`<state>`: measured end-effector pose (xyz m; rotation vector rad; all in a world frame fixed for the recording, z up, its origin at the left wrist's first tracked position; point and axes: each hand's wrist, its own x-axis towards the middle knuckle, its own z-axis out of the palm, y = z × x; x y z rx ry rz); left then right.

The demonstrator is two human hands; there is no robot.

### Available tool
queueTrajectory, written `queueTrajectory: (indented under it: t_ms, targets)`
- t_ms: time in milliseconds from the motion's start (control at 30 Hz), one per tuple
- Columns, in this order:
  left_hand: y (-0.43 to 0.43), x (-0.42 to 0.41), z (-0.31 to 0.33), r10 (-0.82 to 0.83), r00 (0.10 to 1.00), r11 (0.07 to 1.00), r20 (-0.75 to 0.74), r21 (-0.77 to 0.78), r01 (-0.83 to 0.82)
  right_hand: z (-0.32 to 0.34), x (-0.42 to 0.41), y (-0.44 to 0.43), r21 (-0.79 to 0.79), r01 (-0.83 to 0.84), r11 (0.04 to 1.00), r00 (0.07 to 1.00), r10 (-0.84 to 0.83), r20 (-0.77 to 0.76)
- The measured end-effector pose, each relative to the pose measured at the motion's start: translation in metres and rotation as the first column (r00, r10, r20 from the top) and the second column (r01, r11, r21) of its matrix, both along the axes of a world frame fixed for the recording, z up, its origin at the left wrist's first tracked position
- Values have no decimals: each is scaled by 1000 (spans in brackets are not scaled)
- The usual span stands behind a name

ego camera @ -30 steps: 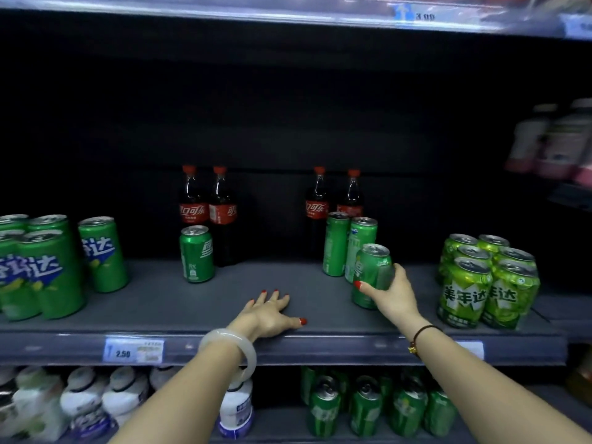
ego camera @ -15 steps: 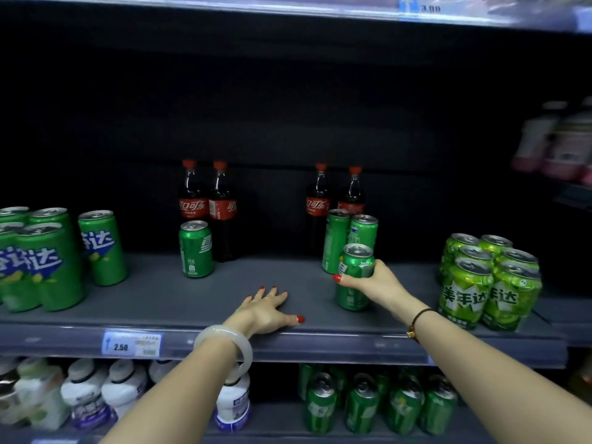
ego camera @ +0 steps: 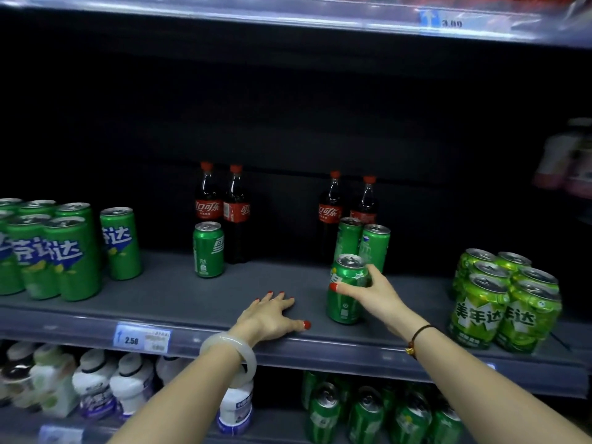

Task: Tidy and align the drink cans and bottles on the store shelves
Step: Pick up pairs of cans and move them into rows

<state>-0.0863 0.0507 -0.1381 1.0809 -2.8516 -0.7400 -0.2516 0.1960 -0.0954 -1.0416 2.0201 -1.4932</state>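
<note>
My right hand (ego camera: 374, 291) grips a green Sprite can (ego camera: 346, 296) that stands upright near the front of the grey shelf (ego camera: 179, 296). Just behind it stand two slim green cans (ego camera: 363, 246), and behind those two cola bottles (ego camera: 347, 206). Further left, a lone green can (ego camera: 208, 249) sits in front of two more cola bottles (ego camera: 222, 206). My left hand (ego camera: 272, 317) rests flat on the shelf's front edge with fingers spread, holding nothing.
Tall green Fanta cans (ego camera: 54, 251) crowd the shelf's left end, and a light-green can pack (ego camera: 506, 299) stands at the right. A price tag (ego camera: 142, 339) marks the shelf lip. Below are white bottles (ego camera: 96, 382) and green cans (ego camera: 368, 411).
My right hand slid the gripped green can leftward and forward, away from the two slim cans. My left hand stayed on the shelf edge.
</note>
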Motion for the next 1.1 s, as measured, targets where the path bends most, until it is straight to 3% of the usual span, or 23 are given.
queueTrajectory:
  t_ms: [167, 300, 533, 867, 1100]
  targets:
    - [-2, 2, -4, 18, 996, 999, -83, -34, -21, -1, 6, -4, 11, -4, 1000, 999, 4, -32]
    - [-13, 6, 1, -17, 989, 997, -145, 66, 27, -1, 9, -8, 15, 7, 1000, 999, -6, -31]
    - [-53, 46, 12, -13, 972, 999, -236, 29, 21, -1, 47, -51, 24, -13, 1000, 1000, 14, -20]
    - [-144, 113, 37, 237, 827, 970, -510, 81, -228, -3, 100, -113, 20, 32, 999, 999, -31, -45]
    - [-175, 103, 47, 296, 735, 951, -610, 259, -168, -5, 110, -126, 36, 66, 997, 997, -64, -51]
